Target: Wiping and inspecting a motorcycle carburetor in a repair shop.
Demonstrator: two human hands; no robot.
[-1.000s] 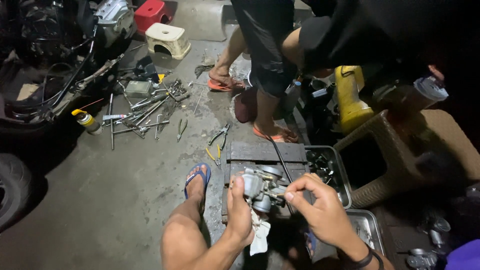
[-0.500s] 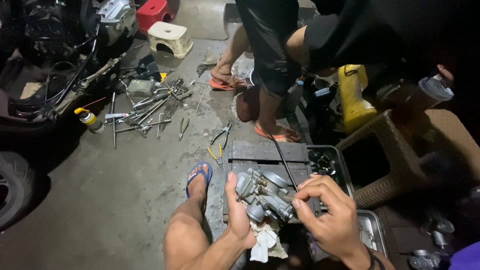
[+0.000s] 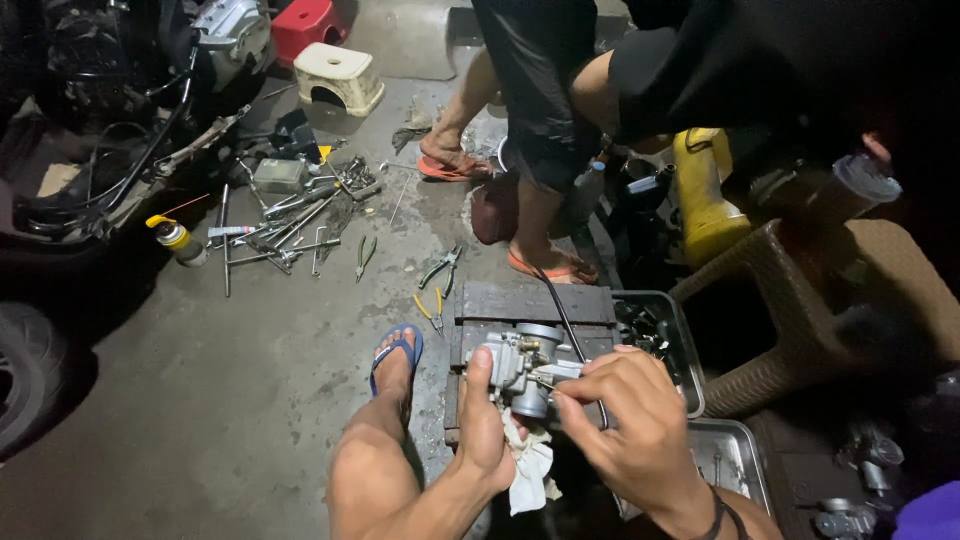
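A small silver carburettor [image 3: 520, 368] is held over a dark wooden board [image 3: 535, 300] on the floor. My left hand [image 3: 484, 428] grips its left side, thumb up along the body. My right hand [image 3: 632, 420] pinches a small part at its right side with thumb and forefinger. A white rag [image 3: 528, 470] hangs under the carburettor between my hands. A thin black cable [image 3: 566, 318] runs from the carburettor away across the board. My left leg and blue sandal [image 3: 396, 352] lie left of the board.
Another person in orange sandals [image 3: 548, 266] stands just beyond the board. Pliers [image 3: 436, 272] and several spanners [image 3: 290, 222] lie on the concrete at left, near a yellow-capped bottle [image 3: 176, 238], a motorbike and a tyre [image 3: 28, 372]. Metal trays [image 3: 672, 330], a wicker stool [image 3: 800, 300] and a yellow container [image 3: 706, 196] crowd the right.
The carburettor has been turned in my hands and now sits more upright. My right hand has shifted its fingers onto a small part at its right side.
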